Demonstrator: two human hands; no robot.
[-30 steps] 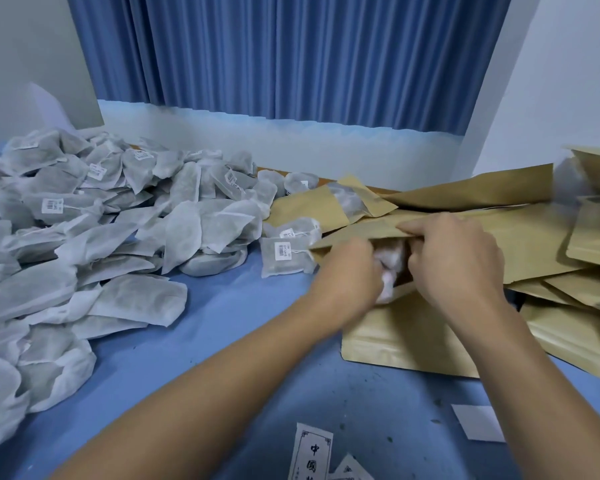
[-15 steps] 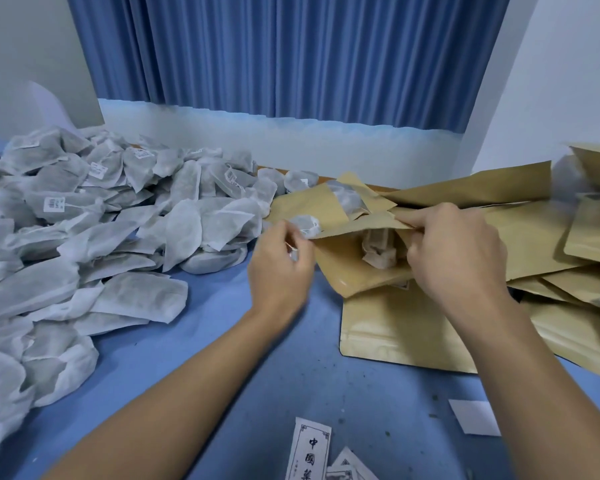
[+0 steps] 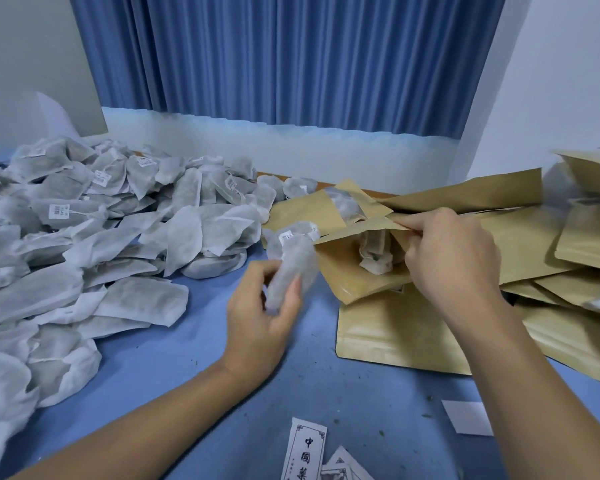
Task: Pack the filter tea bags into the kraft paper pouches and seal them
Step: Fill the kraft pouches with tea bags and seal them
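Between hands, white tea bag (image 3: 293, 261), rumpled

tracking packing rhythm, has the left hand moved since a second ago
Yes. The left hand moved leftward away from the open pouch, now holding a tea bag.

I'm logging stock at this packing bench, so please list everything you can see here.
tea bags: large heap, white-grey, left of table
held bag: one, white-grey, in left hand, beside the open pouch's mouth
open pouch: one, kraft brown, centre
packed bag: at least one, white-grey, inside open pouch
pouches: many, kraft brown, piled at right
labels: a few, white with black print, near edge
slip: one, plain white, lower right
table: one, blue, under everything
curtain: one, blue, behind
left hand: grips held bag
right hand: pinches open pouch's mouth
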